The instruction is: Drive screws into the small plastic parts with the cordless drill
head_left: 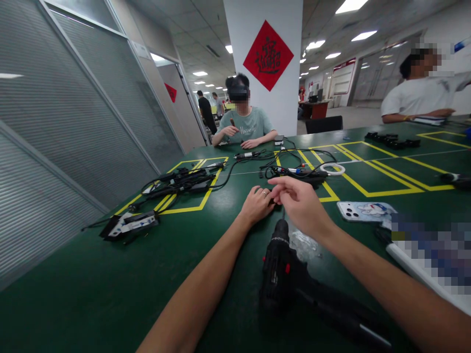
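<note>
Left hand [257,205] curls, right hand [303,206] half-closes at small dark part [274,200], beyond drill [281,279] towards near edge of bench [147,304]; grip cannot be confirmed. Apparent step: handling the part; next move calls for steadiness.

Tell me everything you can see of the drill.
The drill is black, plastic-looking, with red accents, including a red button. Behind its dark chuck is a collar with pale markings. It lies on its side on the green table, a thin bit pointing away toward the hands, the handle running to the lower right. Neither the left hand nor the right hand grips it; whether the bit's tip touches anything is unclear.
</note>
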`<state>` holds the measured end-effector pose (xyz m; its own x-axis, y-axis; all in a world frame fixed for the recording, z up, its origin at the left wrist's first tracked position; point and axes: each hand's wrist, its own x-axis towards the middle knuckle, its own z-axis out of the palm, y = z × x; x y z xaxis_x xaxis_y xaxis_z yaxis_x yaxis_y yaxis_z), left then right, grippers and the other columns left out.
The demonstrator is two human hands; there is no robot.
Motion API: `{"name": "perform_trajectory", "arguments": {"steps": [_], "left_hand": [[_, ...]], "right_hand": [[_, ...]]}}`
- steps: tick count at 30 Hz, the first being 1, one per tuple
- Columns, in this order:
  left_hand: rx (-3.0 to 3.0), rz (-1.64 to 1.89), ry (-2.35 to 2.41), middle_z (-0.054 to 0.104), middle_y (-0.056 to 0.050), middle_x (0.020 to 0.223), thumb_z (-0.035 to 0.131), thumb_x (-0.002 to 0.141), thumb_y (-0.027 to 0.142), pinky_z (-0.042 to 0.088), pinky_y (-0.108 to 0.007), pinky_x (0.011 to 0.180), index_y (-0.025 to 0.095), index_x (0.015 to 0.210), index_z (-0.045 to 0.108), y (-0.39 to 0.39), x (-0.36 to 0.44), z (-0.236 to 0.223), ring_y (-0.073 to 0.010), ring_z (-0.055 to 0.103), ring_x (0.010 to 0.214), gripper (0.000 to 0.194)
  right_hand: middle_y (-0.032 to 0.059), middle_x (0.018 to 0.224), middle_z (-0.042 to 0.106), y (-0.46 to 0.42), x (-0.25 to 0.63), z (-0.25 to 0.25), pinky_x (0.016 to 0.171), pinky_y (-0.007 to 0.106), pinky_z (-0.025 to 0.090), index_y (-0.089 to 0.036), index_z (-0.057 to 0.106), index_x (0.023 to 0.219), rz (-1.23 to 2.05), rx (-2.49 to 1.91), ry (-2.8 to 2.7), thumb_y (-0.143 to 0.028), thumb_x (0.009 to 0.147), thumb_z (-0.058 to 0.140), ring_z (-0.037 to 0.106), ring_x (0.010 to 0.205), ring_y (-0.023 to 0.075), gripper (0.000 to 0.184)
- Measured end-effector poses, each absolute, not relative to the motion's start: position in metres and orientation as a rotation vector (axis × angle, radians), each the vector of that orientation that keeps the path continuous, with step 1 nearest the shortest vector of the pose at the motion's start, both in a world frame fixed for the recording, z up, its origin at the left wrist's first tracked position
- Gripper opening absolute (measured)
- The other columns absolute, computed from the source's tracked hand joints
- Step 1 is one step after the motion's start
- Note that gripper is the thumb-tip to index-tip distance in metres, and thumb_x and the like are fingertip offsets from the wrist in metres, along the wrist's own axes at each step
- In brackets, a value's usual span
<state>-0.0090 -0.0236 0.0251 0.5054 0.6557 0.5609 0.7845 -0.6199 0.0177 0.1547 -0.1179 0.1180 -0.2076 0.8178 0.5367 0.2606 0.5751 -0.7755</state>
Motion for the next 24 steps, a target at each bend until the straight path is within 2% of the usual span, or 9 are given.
{"name": "perform_trajectory", "arguments": {"steps": [4,8,14,17,19,22,24], "left_hand": [[-2.488,-0.607,-1.145,0.059,-0.011,0.101,0.05,0.081,0.028,0.032,-0.046,0.098,0.017,0.11,0.056,-0.022,-0.008,0.023,-0.0247,0.054,0.097,0.032],[-2.455,-0.643,-1.15,0.059,-0.01,0.1,0.05,0.081,0.028,0.032,-0.045,0.099,0.017,0.11,0.055,-0.024,-0.007,0.025,-0.0244,0.053,0.097,0.031],[-2.457,-0.834,-1.084,0.057,-0.01,0.108,0.048,0.083,0.033,0.033,-0.047,0.1,0.019,0.118,0.049,-0.033,0.001,0.025,-0.0243,0.05,0.104,0.037],[-2.514,-0.827,-1.01,0.054,-0.01,0.115,0.048,0.084,0.033,0.031,-0.048,0.104,0.021,0.121,0.047,-0.037,0.008,0.025,-0.0239,0.048,0.11,0.039],[-2.569,-0.795,-0.959,0.051,-0.01,0.12,0.047,0.084,0.032,0.029,-0.049,0.105,0.022,0.122,0.046,-0.038,0.012,0.026,-0.0242,0.045,0.115,0.04],[-2.609,-0.836,-0.961,0.047,-0.013,0.126,0.051,0.081,0.04,0.028,-0.049,0.107,0.018,0.13,0.037,-0.039,0.012,0.029,-0.0261,0.041,0.12,0.056],[-2.583,-0.909,-1.036,0.044,-0.015,0.128,0.057,0.076,0.047,0.028,-0.049,0.107,0.015,0.132,0.032,-0.037,0.008,0.03,-0.0279,0.039,0.122,0.069]], "right_hand": [[0.0046,0.074,0.065,-0.048,0.155,0.053,0.061,0.026,0.048,-0.014,0.065,0.094,0.856,-1.127,-1.474,-0.011,0.069,0.042,0.058,0.063,0.014,0.034],[0.0058,0.069,0.063,-0.032,0.163,0.021,0.054,0.028,0.045,-0.012,0.063,0.091,0.871,-1.177,-1.357,-0.018,0.073,0.041,0.054,0.055,0.0137,0.029],[0.0065,0.086,0.062,-0.033,0.16,0.026,0.064,0.027,0.047,-0.015,0.057,0.1,0.928,-1.08,-1.281,-0.042,0.08,0.046,0.058,0.073,0.0157,0.037],[0.0021,0.073,0.06,-0.034,0.151,0.028,0.058,0.026,0.046,-0.016,0.055,0.099,1.132,-0.96,-1.272,-0.054,0.083,0.037,0.055,0.061,0.0132,0.045],[-0.0017,0.06,0.051,-0.033,0.147,0.027,0.051,0.024,0.042,-0.016,0.055,0.092,1.262,-0.908,-1.249,-0.057,0.083,0.033,0.048,0.05,0.0111,0.048],[-0.0066,0.049,0.036,-0.03,0.149,0.027,0.042,0.022,0.032,-0.015,0.055,0.086,1.307,-0.919,-1.252,-0.056,0.084,0.033,0.032,0.039,0.0084,0.047],[-0.0074,0.048,0.033,-0.029,0.156,0.028,0.041,0.022,0.029,-0.014,0.057,0.09,1.275,-0.938,-1.262,-0.053,0.084,0.034,0.028,0.038,0.0085,0.046]]}}
